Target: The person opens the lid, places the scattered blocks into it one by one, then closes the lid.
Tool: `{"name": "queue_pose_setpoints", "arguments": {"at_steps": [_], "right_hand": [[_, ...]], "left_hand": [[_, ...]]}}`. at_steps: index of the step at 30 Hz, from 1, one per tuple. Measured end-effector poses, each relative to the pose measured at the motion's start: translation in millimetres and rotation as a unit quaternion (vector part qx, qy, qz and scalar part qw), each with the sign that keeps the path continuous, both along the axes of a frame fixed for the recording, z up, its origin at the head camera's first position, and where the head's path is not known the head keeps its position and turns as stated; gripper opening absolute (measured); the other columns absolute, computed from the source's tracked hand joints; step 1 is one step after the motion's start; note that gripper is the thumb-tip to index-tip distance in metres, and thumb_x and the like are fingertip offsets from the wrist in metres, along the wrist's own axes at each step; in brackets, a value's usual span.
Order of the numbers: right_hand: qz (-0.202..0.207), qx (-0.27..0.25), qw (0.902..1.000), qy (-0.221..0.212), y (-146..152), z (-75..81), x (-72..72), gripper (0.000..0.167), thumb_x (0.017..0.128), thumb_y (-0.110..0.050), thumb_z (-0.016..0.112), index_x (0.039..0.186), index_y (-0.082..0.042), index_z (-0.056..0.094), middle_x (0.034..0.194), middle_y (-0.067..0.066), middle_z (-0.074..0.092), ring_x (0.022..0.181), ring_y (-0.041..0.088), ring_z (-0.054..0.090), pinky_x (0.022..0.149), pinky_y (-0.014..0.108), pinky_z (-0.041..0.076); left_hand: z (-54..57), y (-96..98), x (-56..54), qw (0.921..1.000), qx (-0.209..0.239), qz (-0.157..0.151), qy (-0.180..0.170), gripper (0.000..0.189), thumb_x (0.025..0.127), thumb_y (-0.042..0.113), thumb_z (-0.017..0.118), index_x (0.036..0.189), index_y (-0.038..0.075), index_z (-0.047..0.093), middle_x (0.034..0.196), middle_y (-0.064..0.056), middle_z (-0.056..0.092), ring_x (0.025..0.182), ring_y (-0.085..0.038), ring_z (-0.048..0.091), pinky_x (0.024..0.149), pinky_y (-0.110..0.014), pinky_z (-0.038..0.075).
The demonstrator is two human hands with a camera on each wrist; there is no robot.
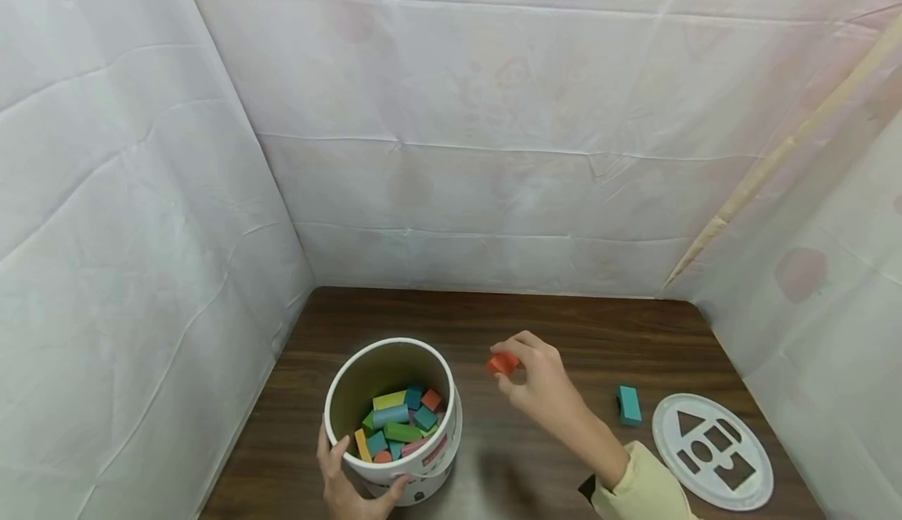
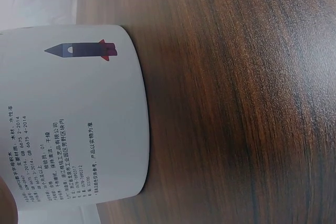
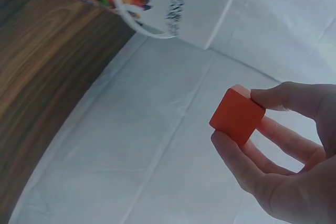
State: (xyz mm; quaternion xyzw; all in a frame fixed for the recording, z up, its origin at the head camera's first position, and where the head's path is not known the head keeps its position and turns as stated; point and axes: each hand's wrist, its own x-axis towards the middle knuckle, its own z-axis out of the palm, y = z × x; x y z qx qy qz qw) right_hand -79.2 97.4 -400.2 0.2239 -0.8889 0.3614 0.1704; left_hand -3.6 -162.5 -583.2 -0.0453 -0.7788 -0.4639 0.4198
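A white bucket (image 1: 362,379) full of coloured blocks (image 1: 402,432) stands on the table. My left hand (image 1: 348,498) holds its near left side, fingers on the left and thumb across the front. In the left wrist view, printed text and a rocket mark the bucket's wall (image 2: 105,103); only a bit of finger shows at the edge. To the right of the bucket, my right hand (image 1: 541,383) pinches a red block (image 1: 502,362) in the air, apart from the bucket. The right wrist view shows this block (image 3: 237,116) between thumb and fingertips.
A teal block (image 1: 629,406) lies on the dark wooden table (image 1: 535,316), right of my right forearm. Beside it is a round white lid (image 1: 757,457) with shaped holes. White sheets (image 1: 451,191) enclose the table at the back and both sides.
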Motion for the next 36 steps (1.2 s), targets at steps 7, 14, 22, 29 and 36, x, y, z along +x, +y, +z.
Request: {"name": "queue_pose_setpoints", "arguments": {"at_steps": [7, 14, 22, 29, 36], "right_hand": [[0.081, 0.009, 0.9966, 0.011, -17, 5.4, -0.6, 0.028, 0.07, 0.003, 0.075, 0.096, -0.008, 0.071, 0.09, 0.0, 0.061, 0.078, 0.012, 0.058, 0.064, 0.022, 0.051], [0.118, 0.02, 0.9926, -0.018, -35, 4.6, -1.0, 0.027, 0.074, 0.0, 0.073, 0.1, -0.005, 0.07, 0.093, 0.002, 0.062, 0.081, 0.013, 0.058, 0.065, 0.024, 0.052], [0.165, 0.041, 0.9827, -0.073, -52, 0.5, -4.0, 0.028, 0.077, -0.002, 0.07, 0.105, -0.003, 0.069, 0.096, 0.006, 0.063, 0.077, 0.015, 0.057, 0.058, 0.017, 0.048], [0.166, 0.07, 0.9801, -0.083, -65, -5.4, -6.1, 0.026, 0.078, -0.003, 0.071, 0.104, -0.003, 0.07, 0.094, 0.006, 0.063, 0.072, 0.006, 0.055, 0.056, 0.013, 0.046], [0.175, 0.054, 0.9816, -0.055, -70, -12.6, -5.4, 0.016, 0.079, 0.004, 0.067, 0.093, -0.002, 0.072, 0.086, 0.008, 0.064, 0.072, 0.012, 0.058, 0.058, 0.012, 0.046]], "left_hand": [[5.6, 2.3, -0.2, 0.9996, -0.008, 0.0, 0.026, 0.097, 0.063, 0.045, 0.085, 0.13, -0.008, 0.038, 0.147, -0.031, 0.019, 0.118, -0.061, 0.029, 0.1, -0.016, 0.025], [28.2, 9.3, 6.3, 0.9996, -0.006, -0.009, 0.028, 0.094, 0.064, 0.04, 0.086, 0.13, -0.006, 0.037, 0.144, -0.035, 0.02, 0.116, -0.062, 0.028, 0.101, -0.015, 0.024], [-3.5, -1.7, -3.5, 0.9997, -0.018, 0.0, 0.017, 0.099, 0.06, 0.047, 0.086, 0.132, -0.003, 0.037, 0.149, -0.027, 0.019, 0.122, -0.055, 0.03, 0.101, -0.016, 0.024], [-4.7, -3.6, -5.4, 0.9993, -0.017, -0.001, 0.032, 0.099, 0.061, 0.049, 0.085, 0.13, -0.005, 0.038, 0.147, -0.029, 0.02, 0.117, -0.06, 0.031, 0.101, -0.016, 0.025], [34.6, 9.0, 6.4, 0.9983, -0.005, -0.008, 0.058, 0.09, 0.068, 0.045, 0.081, 0.127, -0.008, 0.039, 0.14, -0.04, 0.023, 0.112, -0.063, 0.03, 0.1, -0.014, 0.026]]}}
